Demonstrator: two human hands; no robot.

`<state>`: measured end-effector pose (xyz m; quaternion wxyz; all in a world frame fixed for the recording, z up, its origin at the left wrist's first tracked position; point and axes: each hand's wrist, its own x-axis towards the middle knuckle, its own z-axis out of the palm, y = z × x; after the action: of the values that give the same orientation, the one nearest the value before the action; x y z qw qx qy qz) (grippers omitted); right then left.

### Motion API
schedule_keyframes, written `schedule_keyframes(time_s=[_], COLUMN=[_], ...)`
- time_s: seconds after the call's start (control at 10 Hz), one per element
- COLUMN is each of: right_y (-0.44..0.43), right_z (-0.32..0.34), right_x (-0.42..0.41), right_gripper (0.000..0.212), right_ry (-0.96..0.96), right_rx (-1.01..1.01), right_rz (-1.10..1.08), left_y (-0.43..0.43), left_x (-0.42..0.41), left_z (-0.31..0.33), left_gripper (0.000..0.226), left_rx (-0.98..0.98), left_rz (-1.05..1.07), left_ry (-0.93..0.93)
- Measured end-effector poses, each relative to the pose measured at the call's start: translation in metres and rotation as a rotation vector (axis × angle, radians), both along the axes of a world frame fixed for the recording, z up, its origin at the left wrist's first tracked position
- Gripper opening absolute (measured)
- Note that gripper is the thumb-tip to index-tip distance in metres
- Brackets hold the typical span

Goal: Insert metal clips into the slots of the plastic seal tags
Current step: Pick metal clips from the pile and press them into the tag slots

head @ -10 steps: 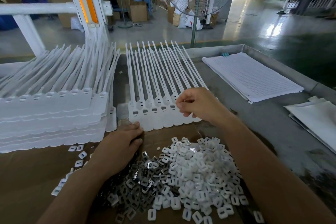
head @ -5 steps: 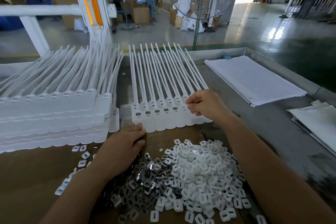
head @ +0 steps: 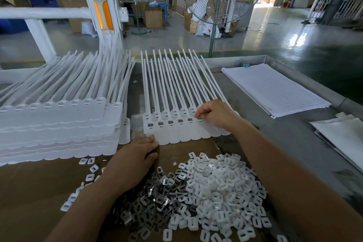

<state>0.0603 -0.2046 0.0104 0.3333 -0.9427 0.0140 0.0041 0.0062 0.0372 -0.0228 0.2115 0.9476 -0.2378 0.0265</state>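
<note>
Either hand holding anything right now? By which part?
Right hand pinches what looks like a metal clip at its fingertips, on the tag strip; grip point hidden. Left hand lies flat, holding nothing.

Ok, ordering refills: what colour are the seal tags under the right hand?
The seal tags are plain white, clearest in the head view.

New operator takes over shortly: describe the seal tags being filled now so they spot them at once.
On the grey metal table, look just right of the tall stack of white tags. The working row of tags lies flat by itself, the right hand pinching a clip at one slot; unlike the stack, several of its slots show grey metal.
</note>
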Motion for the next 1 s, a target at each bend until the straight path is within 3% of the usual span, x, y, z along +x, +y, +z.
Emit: schedule_keyframes(time_s=[0.4,0.6,0.9,1.0], right_y=[0.005,0.003,0.000,0.007], right_z=[-0.010,-0.010,0.002,0.008], right_x=[0.012,0.014,-0.019,-0.037], right_gripper=[0.011,0.016,0.021,0.020], right_ry=[-0.040,-0.018,0.016,0.007], right_rx=[-0.046,-0.021,-0.062,0.010], right_rz=[-0.089,-0.091,0.105,0.152], left_y=[0.001,0.000,0.000,0.000], left_x=[0.002,0.001,0.001,0.002], left_z=[-0.002,-0.001,-0.001,-0.001], left_gripper=[0.041,0.041,0.042,0.042], left_rx=[-0.006,-0.001,0.010,0.023], left_rz=[0.002,0.001,0.005,0.007], left_ry=[-0.007,0.005,0.006,0.008])
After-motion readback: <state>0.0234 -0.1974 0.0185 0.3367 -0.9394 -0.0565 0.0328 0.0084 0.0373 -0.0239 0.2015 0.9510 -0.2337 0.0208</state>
